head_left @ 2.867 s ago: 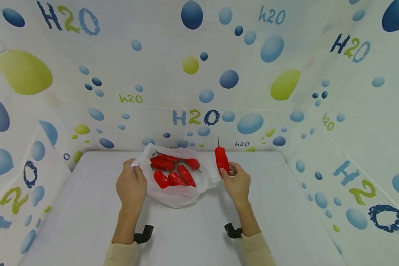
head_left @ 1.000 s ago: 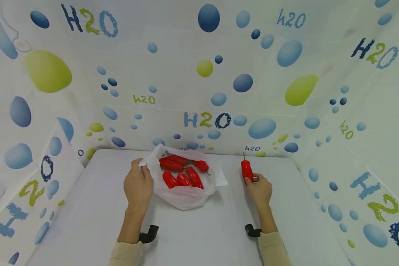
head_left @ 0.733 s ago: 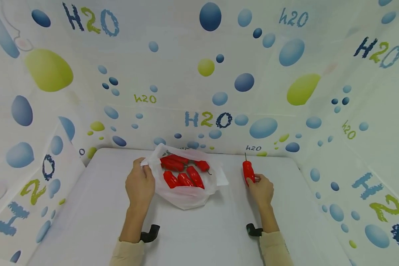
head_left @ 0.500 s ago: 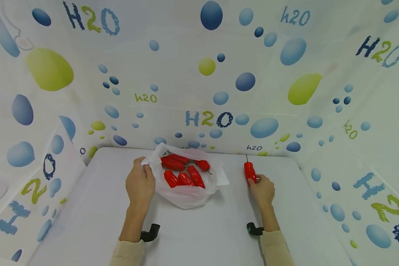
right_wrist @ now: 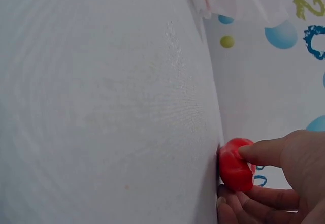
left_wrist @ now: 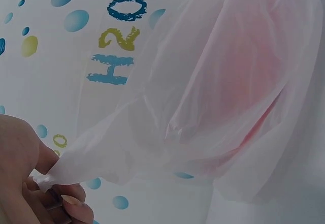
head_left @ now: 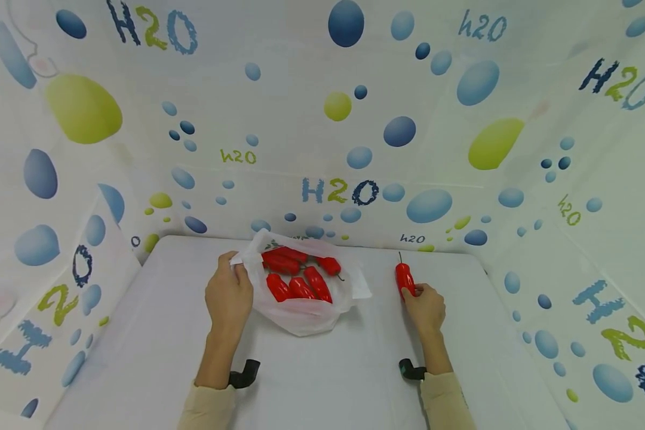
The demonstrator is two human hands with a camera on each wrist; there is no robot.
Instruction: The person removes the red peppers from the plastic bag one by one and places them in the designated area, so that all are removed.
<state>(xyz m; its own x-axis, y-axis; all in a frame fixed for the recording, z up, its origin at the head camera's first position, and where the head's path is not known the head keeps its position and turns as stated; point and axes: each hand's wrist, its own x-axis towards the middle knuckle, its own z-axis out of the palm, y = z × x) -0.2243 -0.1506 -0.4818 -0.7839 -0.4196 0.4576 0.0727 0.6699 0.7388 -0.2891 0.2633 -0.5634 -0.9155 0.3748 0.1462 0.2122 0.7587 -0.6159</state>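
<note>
My left hand (head_left: 229, 298) pinches the left rim of a thin white plastic bag (head_left: 301, 319), its mouth held open. Inside lie several glossy red peppers (head_left: 316, 283) with thin dark stems. In the left wrist view the thumb and fingers grip a gathered corner of the bag (left_wrist: 111, 148), and red shows faintly through the film. To the right of the bag, my right hand (head_left: 426, 307) holds one red pepper (head_left: 404, 276) between thumb and fingers, its stem pointing away. The right wrist view shows this pepper (right_wrist: 237, 170) against the white table surface.
A white table (head_left: 322, 382) lies under everything. Behind it and at both sides stand white sheets (head_left: 279, 113) printed with blue and green drops and "H2O". Each wrist carries a black mount, the left one (head_left: 245, 374) and the right one (head_left: 410, 369).
My right hand has carried the pepper from beside the bag to the right and lowered it to the table. My left hand keeps its grip on the bag. The head view has shifted slightly.
</note>
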